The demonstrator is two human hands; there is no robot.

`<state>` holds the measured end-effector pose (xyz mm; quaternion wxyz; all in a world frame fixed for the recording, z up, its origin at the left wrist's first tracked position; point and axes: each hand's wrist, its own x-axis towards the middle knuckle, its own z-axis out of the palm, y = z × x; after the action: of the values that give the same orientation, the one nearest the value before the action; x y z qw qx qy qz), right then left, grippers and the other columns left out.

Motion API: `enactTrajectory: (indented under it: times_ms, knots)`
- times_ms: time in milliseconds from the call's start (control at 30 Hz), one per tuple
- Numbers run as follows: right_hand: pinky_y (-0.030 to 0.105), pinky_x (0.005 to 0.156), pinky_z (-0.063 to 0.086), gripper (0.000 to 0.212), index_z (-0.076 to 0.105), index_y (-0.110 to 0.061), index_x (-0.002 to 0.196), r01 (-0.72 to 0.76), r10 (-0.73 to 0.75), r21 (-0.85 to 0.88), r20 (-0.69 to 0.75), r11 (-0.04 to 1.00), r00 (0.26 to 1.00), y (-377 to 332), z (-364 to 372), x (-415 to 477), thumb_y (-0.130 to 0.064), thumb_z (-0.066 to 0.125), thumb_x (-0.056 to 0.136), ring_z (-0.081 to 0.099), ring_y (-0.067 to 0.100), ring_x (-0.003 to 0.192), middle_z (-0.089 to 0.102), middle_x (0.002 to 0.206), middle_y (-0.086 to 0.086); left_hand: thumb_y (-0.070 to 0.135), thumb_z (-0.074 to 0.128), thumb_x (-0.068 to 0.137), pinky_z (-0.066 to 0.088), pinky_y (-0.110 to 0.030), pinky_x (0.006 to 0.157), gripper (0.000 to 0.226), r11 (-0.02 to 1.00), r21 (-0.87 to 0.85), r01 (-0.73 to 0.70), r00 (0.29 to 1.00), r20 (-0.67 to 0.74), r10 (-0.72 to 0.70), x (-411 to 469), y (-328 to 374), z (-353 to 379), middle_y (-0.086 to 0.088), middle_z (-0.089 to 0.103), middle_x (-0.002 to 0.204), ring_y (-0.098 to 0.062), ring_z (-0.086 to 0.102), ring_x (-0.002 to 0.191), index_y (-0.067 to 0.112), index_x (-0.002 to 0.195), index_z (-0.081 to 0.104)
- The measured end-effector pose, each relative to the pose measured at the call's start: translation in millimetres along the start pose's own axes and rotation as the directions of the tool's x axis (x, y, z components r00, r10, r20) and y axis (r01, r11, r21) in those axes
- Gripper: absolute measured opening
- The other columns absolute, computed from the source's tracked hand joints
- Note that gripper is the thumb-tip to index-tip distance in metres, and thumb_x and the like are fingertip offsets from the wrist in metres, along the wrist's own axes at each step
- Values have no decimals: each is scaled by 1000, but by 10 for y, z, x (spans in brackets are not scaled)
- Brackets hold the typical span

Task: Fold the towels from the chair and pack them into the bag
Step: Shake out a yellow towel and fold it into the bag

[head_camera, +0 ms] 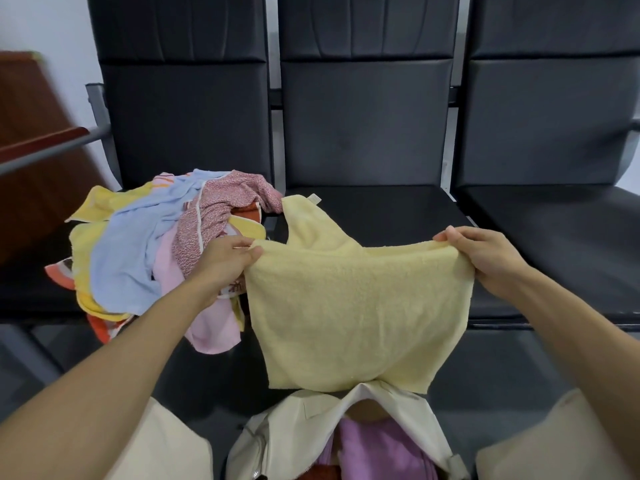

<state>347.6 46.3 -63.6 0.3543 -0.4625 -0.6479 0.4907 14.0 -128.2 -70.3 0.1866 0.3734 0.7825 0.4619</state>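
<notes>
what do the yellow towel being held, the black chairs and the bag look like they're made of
Pale yellow towel: looped terry, probably cotton; nubby matt pile, drapes limply.
Black chairs: leather or faux leather, cannot tell which; smooth padded panels with seams and a faint sheen.
Bag: cream woven cloth, canvas-like, matt, holding stiff creases at its open mouth.

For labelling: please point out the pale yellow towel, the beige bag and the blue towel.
pale yellow towel (353, 313), head view, middle of the cloth.
beige bag (287, 431), head view, left wall.
blue towel (128, 258), head view, its middle.
</notes>
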Motion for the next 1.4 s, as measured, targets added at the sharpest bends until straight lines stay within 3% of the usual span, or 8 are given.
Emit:
enactTrajectory:
  times_ms: [100, 300, 567, 767, 933, 1033, 1167, 1400]
  knots:
    - [24, 75, 43, 28, 74, -17, 81, 17, -27, -197, -51, 980, 998, 6, 59, -1, -35, 59, 96, 57, 11, 91, 67, 93, -5, 20, 62, 94, 44, -22, 64, 34, 980, 150, -132, 986, 120, 115, -26, -25, 12, -12, 69, 102, -16, 60, 86, 21, 127, 59]
    - [22, 74, 47, 30, 69, -17, 100, -9, 68, -342, 164, 940, 984, -56, 27, -80, -12, 82, 73, 62, 14, 94, 67, 99, -3, 18, 62, 93, 49, -21, 72, 11, 986, -165, -11, 999, 40, 18, -20, 23, -22, 4, 67, 96, -11, 59, 87, 20, 98, 72]
    - [28, 69, 42, 18, 69, -16, 100, 52, -33, -752, 40, 657, 999, 69, -51, 37, -9, 54, 93, 57, 20, 85, 69, 96, 5, 4, 67, 85, 57, -18, 62, 12, 902, -394, 174, 966, 246, -79, -50, 80, -37, -10, 72, 99, -15, 68, 81, 9, 95, 71]
    - [31, 69, 47, 7, 70, -20, 93, -31, -59, -628, -122, 778, 991, 114, -85, 58, -22, 63, 91, 60, 18, 83, 68, 88, 0, -1, 70, 83, 52, -19, 63, 19, 988, -135, 71, 992, 111, -56, -40, 47, -13, -6, 69, 92, -15, 65, 84, 10, 97, 73]
    - [37, 80, 56, 11, 75, -17, 92, -96, 84, -46, -216, 994, 973, 85, -97, 72, -20, 78, 81, 65, 20, 91, 70, 96, 1, 11, 64, 91, 43, -28, 69, 7, 980, 171, -102, 993, -46, 112, 19, -17, 46, -7, 68, 92, -24, 62, 86, 13, 94, 70]
    - [39, 83, 55, 15, 74, -14, 100, -89, 119, 170, -177, 981, 977, 17, -100, 37, -16, 74, 85, 64, 21, 90, 70, 99, 4, 14, 61, 94, 47, -29, 66, 6, 998, 8, -59, 997, -58, 59, 69, -17, 55, -6, 63, 103, -25, 61, 90, 17, 94, 67]
    - [35, 82, 53, 13, 74, -13, 100, -72, 107, 228, -144, 971, 984, 2, -109, 50, -11, 64, 93, 62, 20, 92, 69, 106, 7, 13, 65, 91, 50, -43, 94, 9, 923, -367, 117, 989, -40, -141, 132, 5, 67, -5, 63, 113, -26, 60, 104, 20, 92, 72]
    - [36, 89, 52, 17, 73, -10, 96, -88, 103, 133, -113, 987, 988, 24, -119, 70, -3, 75, 81, 65, 24, 97, 70, 107, 12, 7, 68, 88, 53, -28, 74, 21, 862, -458, 215, 975, 147, -166, 23, 161, 16, -10, 68, 96, -17, 61, 81, -1, 107, 68]
